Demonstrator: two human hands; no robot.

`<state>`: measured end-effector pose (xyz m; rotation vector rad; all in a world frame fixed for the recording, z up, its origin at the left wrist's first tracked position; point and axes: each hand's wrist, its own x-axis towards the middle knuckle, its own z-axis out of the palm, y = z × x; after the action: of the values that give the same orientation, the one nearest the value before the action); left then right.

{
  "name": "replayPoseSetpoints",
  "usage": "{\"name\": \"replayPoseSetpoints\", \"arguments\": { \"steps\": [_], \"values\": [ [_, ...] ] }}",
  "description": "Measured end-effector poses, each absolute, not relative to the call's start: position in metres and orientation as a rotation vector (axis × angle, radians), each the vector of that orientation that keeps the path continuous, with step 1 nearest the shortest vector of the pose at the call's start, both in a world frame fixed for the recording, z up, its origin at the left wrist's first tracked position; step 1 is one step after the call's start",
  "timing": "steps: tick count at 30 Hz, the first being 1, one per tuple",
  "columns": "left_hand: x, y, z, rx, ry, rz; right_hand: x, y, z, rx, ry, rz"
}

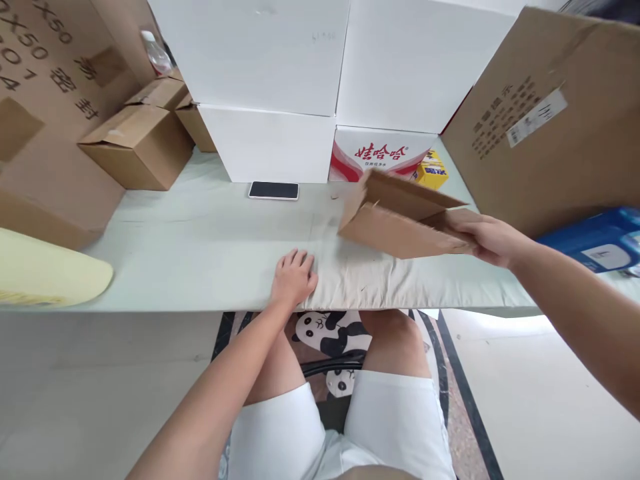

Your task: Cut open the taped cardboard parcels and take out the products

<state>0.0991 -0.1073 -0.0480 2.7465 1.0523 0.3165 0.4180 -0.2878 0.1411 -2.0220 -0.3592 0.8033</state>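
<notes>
My right hand (483, 237) grips one end of a brown cardboard box (387, 230), partly flattened and slightly blurred. The box is held tilted above the right half of the pale green table cover (195, 247), and I can see into its open side. My left hand (293, 277) rests palm down near the table's front edge, its fingers stretched forward on the cloth and holding nothing. Beyond it, a phone with a dark screen (274, 191) lies flat by the white boxes.
White boxes (270, 143) are stacked along the back, beside a red-and-white carton (380, 155) and a yellow box (431, 171). Small cardboard boxes (143, 143) stand left. Large cartons (560, 127) flank both sides. A blue package (595, 237) lies right, a yellow roll (50, 270) left.
</notes>
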Motion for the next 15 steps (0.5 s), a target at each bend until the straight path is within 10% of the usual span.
{"name": "replayPoseSetpoints", "arguments": {
  "steps": [15],
  "values": [
    [0.094,-0.104,-0.051,2.771,0.996,0.404,0.488,-0.324,0.087,-1.667,0.187,0.358]
  ]
}}
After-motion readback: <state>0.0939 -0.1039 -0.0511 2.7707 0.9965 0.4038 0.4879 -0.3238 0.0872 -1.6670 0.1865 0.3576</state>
